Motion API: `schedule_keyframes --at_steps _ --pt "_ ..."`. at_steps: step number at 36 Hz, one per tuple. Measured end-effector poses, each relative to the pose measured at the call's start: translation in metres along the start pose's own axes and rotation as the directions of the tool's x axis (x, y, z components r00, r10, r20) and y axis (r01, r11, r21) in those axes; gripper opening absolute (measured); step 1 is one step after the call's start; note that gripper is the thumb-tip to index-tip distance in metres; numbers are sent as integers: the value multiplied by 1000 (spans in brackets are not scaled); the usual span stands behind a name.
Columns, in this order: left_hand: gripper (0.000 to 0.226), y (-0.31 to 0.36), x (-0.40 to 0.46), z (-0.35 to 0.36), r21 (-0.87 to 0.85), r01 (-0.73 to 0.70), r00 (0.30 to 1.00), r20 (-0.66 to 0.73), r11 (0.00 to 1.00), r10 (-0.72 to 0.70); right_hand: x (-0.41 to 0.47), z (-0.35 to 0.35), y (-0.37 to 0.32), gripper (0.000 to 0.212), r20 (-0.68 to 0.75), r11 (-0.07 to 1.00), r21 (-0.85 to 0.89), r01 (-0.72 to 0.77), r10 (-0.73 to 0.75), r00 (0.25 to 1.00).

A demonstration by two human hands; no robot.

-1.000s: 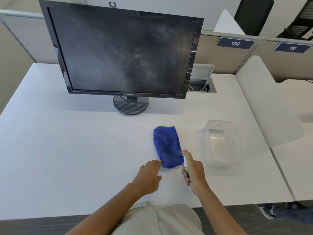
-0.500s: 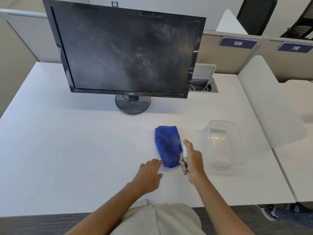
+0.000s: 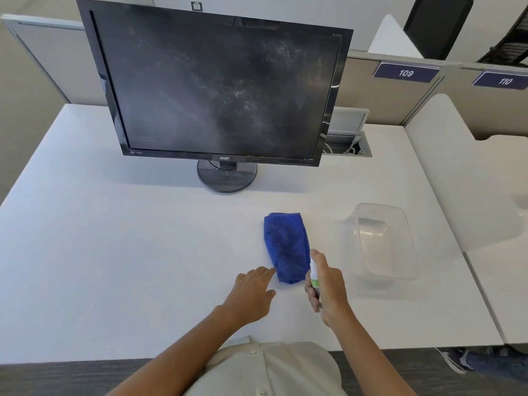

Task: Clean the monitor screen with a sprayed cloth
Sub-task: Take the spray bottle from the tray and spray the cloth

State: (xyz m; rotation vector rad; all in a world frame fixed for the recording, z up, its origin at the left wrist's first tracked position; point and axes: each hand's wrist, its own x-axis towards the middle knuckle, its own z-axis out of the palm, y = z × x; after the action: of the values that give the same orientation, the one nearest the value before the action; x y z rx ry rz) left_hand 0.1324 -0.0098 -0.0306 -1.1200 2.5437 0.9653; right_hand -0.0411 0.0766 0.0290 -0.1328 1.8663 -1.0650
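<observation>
Gripping the sprayer [image 3: 315, 278] in our right hand [image 3: 328, 290], we aim left at the cloth [image 3: 286, 247], lying lengthwise away from us; left hand [image 3: 251, 295] fingers [image 3: 264, 272] rest loose, touching its near corner.

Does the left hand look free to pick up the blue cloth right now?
Probably yes: the left hand is open and empty, fingertips at the blue cloth's near corner, with nothing between them.

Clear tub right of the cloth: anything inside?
The clear tub looks empty; the white desk shows through its walls and floor. Glare on the plastic could hide a little liquid. The blue cloth lies outside it, to its left.
</observation>
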Motion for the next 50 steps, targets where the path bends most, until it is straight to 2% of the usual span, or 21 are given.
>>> schedule_keyframes --at_steps 4,9,13,16,18,22,24,27,29,30,32,33,34,36,38,39,41,45,47,50 --pt "61 0 1 -3 -7 5 999 -31 1000 -6 -6 -5 14 56 -23 999 -2 -47 46 999" --pt "54 4 1 -7 -32 15 993 -114 999 -18 -6 -11 19 57 -66 998 62 -33 37 997" --pt "43 11 4 -9 -103 -19 985 -171 995 1 -6 -14 16 63 -69 997 66 32 -27 997" --pt "37 21 8 -9 -207 -96 981 -187 974 57 -1 -18 17 60 -72 991 32 132 -130 989" --pt "36 30 11 -8 -296 -146 978 -187 944 93 3 -21 18 53 -66 979 5 205 -205 977" --pt "41 52 22 -6 -420 -194 976 -172 886 132 9 -30 17 25 -32 968 3 251 -250 968" --pt "43 64 29 -6 -458 -192 979 -155 868 134 14 -36 18 22 -21 959 6 283 -283 959" --pt "44 82 37 -7 -489 -201 979 -123 849 161 22 -45 22 17 -41 933 -92 349 -353 935" --pt "45 92 43 -7 -481 -221 975 -121 848 185 24 -51 21 23 -87 913 -147 382 -396 914" --pt "46 97 46 -7 -473 -229 973 -122 851 195 24 -54 20 35 -109 897 -161 412 -431 896" --pt "51 104 52 -6 -461 -242 970 -116 854 212 23 -58 17 73 -145 848 -202 490 -521 841" --pt "55 107 54 -5 -460 -243 970 -111 854 216 24 -61 18 83 -161 822 -223 524 -561 812" --pt "58 109 56 -4 -462 -241 970 -105 854 217 27 -63 20 80 -174 794 -248 555 -600 781" --pt "63 113 60 -1 -470 -238 971 -90 850 223 39 -68 27 48 -203 746 -326 580 -655 728" --pt "66 116 64 4 -479 -221 974 -65 850 217 53 -73 33 23 -223 724 -406 558 -671 707" --pt "68 117 66 6 -487 -209 976 -52 848 210 58 -74 35 19 -226 720 -424 549 -671 706" --pt "69 120 68 9 -508 -190 979 -40 840 198 59 -76 34 26 -223 727 -414 548 -665 713" --pt "70 124 69 12 -519 -176 982 -38 836 183 53 -77 28 64 -217 741 -342 578 -660 719" --pt "70 125 70 15 -513 -167 984 -35 842 174 55 -78 29 58 -202 745 -340 574 -654 728" --pt "68 124 72 19 -504 -152 987 -30 850 158 63 -80 34 28 -180 739 -381 556 -649 739"
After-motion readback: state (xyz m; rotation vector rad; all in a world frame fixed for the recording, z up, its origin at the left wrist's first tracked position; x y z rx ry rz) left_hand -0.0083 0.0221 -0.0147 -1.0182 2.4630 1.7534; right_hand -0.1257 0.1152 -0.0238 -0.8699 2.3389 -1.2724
